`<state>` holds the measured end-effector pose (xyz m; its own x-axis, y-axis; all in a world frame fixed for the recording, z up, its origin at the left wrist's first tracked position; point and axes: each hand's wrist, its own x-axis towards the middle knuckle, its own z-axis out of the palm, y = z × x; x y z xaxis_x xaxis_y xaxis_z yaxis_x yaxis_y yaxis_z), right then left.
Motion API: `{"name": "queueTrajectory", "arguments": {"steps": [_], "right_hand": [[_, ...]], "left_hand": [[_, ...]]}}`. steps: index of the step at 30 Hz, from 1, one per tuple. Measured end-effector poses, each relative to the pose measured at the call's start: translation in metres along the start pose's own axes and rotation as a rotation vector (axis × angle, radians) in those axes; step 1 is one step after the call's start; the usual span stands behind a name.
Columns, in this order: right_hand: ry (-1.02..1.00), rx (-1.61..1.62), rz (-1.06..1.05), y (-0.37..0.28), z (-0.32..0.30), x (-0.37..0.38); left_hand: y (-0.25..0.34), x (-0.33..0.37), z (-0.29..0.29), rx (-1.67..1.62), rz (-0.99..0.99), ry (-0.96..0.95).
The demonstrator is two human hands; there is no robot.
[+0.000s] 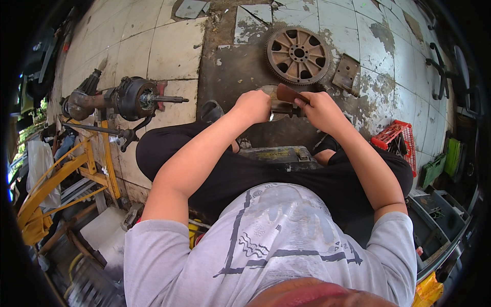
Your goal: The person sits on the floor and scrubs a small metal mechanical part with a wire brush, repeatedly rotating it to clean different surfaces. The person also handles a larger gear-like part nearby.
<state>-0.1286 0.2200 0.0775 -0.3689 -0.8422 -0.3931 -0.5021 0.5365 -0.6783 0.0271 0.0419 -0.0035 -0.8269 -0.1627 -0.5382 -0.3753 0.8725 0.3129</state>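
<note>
My left hand (pixel 254 106) is closed, fingers curled round one end of a metal part (pixel 283 109); most of its shape is hidden by my hands. In my right hand (pixel 319 110), pinched under the thumb, is a reddish-brown flat sheet (pixel 290 95) that looks like sandpaper. The sheet bends over the metal part close to my left fingers. Both hands are held out between my knees, above the floor. Beyond them, a large toothed flywheel (pixel 299 55) lies flat.
A bracket-like metal plate (pixel 347 72) lies right of the flywheel. At left, a greasy axle assembly (pixel 130 98) stands near a yellow metal frame (pixel 84 169). A red plastic basket (pixel 396 139) sits by my right knee. Broken tiles (pixel 253 23) cover the far floor.
</note>
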Motion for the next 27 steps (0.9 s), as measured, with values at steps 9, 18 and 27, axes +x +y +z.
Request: {"name": "queueTrajectory", "arguments": {"steps": [9, 18, 27], "right_hand": [[-0.051, -0.011, 0.033, 0.002, 0.000, 0.001], [0.043, -0.032, 0.067, 0.014, -0.014, 0.007], [-0.051, 0.044, 0.120, 0.030, 0.005, 0.020]], "left_hand": [[0.002, -0.001, 0.000, 0.003, 0.004, 0.009], [0.001, 0.002, 0.002, 0.005, -0.005, 0.005], [0.002, 0.001, 0.003, 0.034, 0.007, -0.007]]}}
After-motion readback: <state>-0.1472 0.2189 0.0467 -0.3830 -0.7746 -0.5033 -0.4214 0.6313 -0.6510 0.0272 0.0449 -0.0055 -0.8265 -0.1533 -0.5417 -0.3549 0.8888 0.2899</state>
